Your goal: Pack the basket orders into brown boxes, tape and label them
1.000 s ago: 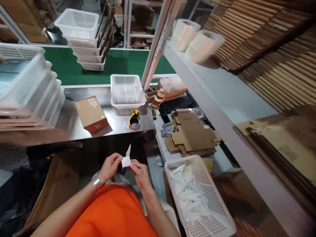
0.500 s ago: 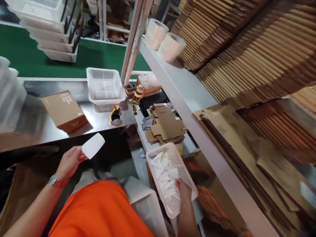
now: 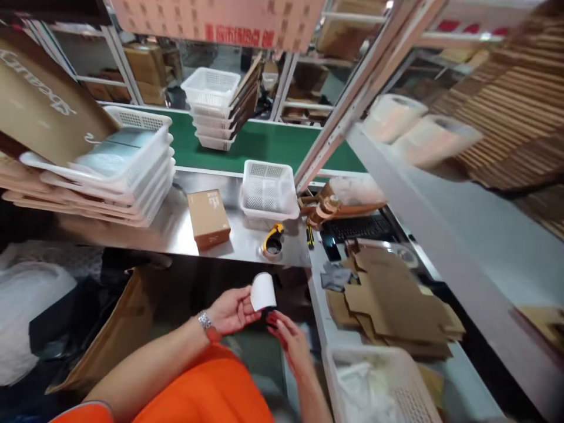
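Observation:
In front of my orange shirt, my left hand (image 3: 234,309) pinches the left edge of a curved white paper label (image 3: 263,291). My right hand (image 3: 289,342) is closed at the label's lower edge, its fingers around a small dark piece (image 3: 268,314) with a reddish part, too blurred to name. Both hands are close together, just below the front edge of the metal table. Beyond them on the table are a brown carton (image 3: 208,216) and a yellow tape dispenser (image 3: 273,242).
A white basket (image 3: 268,212) stands behind the dispenser. Stacked baskets (image 3: 145,176) are at left, others on the green conveyor (image 3: 282,144). Flattened cartons (image 3: 392,288) and a basket of white items (image 3: 352,346) lie at right, below a shelf (image 3: 418,205) with tape rolls.
My right hand has left the basket of white items and come to the label in my left hand. The view has swung left, bringing the stacked baskets in.

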A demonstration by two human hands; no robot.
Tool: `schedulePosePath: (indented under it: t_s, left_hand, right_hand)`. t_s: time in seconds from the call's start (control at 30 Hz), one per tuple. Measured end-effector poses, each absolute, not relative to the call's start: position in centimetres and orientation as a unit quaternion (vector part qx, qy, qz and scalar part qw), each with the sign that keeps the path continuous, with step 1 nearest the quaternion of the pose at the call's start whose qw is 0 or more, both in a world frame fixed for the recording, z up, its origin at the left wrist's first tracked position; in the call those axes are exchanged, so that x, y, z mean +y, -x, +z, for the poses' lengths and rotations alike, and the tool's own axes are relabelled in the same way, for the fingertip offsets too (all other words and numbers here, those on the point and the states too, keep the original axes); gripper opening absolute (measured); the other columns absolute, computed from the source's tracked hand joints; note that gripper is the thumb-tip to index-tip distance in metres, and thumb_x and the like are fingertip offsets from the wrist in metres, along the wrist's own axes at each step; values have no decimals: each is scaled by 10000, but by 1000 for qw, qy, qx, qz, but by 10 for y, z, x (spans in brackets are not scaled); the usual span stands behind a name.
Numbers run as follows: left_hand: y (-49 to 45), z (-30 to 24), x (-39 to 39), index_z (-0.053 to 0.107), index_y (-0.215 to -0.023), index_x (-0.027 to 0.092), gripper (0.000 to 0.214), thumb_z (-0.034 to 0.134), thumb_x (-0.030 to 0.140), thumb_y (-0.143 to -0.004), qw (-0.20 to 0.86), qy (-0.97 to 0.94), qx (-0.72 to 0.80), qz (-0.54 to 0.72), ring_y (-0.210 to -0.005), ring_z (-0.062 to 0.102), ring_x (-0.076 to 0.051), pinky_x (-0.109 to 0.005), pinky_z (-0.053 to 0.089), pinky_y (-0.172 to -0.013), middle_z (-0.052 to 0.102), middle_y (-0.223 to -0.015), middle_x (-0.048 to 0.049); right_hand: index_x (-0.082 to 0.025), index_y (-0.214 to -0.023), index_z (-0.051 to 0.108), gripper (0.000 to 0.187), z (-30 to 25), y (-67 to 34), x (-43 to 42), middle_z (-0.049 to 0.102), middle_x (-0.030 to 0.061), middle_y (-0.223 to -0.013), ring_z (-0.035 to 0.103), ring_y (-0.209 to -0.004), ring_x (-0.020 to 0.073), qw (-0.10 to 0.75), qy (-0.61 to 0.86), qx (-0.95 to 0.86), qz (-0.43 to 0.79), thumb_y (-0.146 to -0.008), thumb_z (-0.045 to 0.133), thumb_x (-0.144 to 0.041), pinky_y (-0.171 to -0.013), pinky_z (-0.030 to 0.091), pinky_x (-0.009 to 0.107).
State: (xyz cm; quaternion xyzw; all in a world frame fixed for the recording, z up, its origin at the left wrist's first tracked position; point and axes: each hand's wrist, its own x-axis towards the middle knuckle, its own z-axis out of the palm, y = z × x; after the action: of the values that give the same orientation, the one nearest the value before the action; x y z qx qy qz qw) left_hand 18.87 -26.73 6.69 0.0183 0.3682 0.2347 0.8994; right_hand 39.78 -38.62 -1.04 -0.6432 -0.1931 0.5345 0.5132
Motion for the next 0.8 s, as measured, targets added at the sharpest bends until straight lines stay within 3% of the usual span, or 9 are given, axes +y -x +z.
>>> schedulePosePath:
  t_s: [0.1, 0.2, 0.33, 0.4, 0.53, 0.67, 0.8]
  left_hand:
    - [-195, 66, -269, 723, -1051, 118, 281, 505, 276, -1129, 916, 36, 348, 199, -680, 784, -177, -284, 599, -692, 812, -805, -79]
    - [-177, 57, -257, 733, -1000, 121, 269, 541, 270, -1114, 912, 60, 347, 210, -635, 776, -175, -268, 589, -632, 807, -760, -71]
    - [-141, 42, -227, 741, -945, 96, 280, 541, 222, -1096, 923, 84, 311, 212, -562, 756, -178, -254, 585, -565, 782, -670, -83]
    - [-124, 39, -210, 739, -920, 95, 295, 564, 263, -1088, 925, 99, 283, 233, -597, 779, -198, -267, 596, -571, 786, -680, -90]
    - [-89, 43, -182, 717, -857, 136, 416, 546, 423, -1105, 912, 95, 281, 283, -570, 772, -212, -281, 572, -532, 755, -627, -59]
    - [-48, 45, -163, 700, -868, 142, 372, 538, 368, -1116, 895, 77, 313, 307, -566, 767, -198, -273, 565, -532, 752, -621, -43]
    - [-11, 33, -154, 687, -901, 153, 295, 568, 332, -1104, 888, 74, 308, 335, -580, 768, -184, -260, 572, -557, 756, -642, -26]
  right_hand:
    - [-249, -869, 814, 452, -6, -326, -322, 816, 130, -978, 753, -1010, 345, 548, 504, -205, 635, -673, 822, -657, -964, 602, 525]
    - [-283, -874, 805, 424, 1, -293, -286, 800, 109, -964, 751, -997, 329, 569, 454, -220, 649, -771, 725, -686, -954, 605, 509]
    - [-290, -809, 754, 249, 7, -273, -249, 767, 41, -904, 734, -888, 265, 550, 459, -285, 637, -702, 873, -481, -891, 607, 434]
    - [-280, -796, 731, 261, 10, -265, -222, 765, 34, -884, 725, -830, 249, 540, 472, -306, 627, -694, 889, -462, -814, 608, 410]
    - [-248, -782, 700, 426, 28, -250, -144, 745, 33, -762, 710, -717, 235, 529, 541, -348, 554, -679, 882, -618, -660, 589, 366]
    - [-219, -744, 638, 527, 45, -236, -57, 699, 7, -676, 676, -608, 188, 437, 649, -430, 451, -628, 870, -678, -557, 540, 295]
    - [-220, -715, 597, 402, 38, -223, -2, 643, -9, -567, 627, -521, 167, 336, 712, -470, 399, -762, 772, -579, -507, 495, 269]
